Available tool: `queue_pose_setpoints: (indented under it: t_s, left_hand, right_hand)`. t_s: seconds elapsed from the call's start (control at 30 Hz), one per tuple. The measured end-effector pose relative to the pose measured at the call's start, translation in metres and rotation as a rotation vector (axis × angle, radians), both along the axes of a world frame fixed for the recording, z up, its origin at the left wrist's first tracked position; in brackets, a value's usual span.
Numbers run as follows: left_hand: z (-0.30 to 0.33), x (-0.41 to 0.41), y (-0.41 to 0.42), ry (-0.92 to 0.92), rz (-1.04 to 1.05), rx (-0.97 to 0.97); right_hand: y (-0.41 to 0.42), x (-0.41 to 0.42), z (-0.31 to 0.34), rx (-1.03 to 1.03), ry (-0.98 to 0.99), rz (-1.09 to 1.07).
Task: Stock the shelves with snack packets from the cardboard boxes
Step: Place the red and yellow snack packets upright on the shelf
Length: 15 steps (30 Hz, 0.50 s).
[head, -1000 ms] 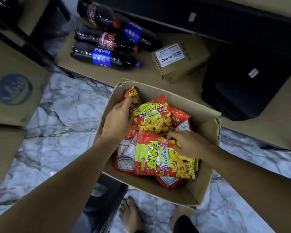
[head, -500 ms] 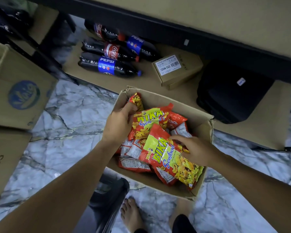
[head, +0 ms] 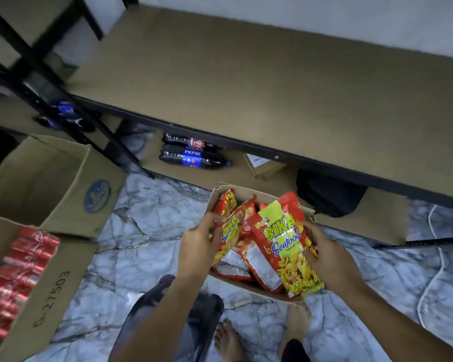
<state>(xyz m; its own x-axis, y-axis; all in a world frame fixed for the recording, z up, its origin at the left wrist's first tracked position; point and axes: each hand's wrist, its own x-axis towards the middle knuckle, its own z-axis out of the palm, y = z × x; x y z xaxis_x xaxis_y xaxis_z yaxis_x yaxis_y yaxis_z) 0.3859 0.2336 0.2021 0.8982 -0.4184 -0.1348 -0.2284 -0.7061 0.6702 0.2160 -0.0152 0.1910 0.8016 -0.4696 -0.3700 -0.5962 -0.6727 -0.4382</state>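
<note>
1. The light is dim and a bit blue.
2. The red cans at the left edge are smeared by blur and shine.
3. The shelf edge bends near the sides of the view.
4. The snack packets look sharpest.

arms: bare, no sleeves | feet: bare | legs: dark trousers

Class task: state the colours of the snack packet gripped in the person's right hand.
Red, with a yellow-green panel behind "BIKA": the snack packet in the head view.
</note>
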Motion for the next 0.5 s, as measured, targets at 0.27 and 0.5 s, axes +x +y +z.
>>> queue_pose_setpoints:
  t_s: [0.27,0.5]
  left_hand:
    - [0.112,-0.018,0.017,0.076,0.084,-0.095]
    - [0.215,-0.025,0.023,-0.038,0.002,-0.128]
  right_hand:
    - [0.035,-0.005,0.122,0.031,-0.126,-0.215]
    - [0.063,-0.022,0.218,0.037,-0.227,-0.331]
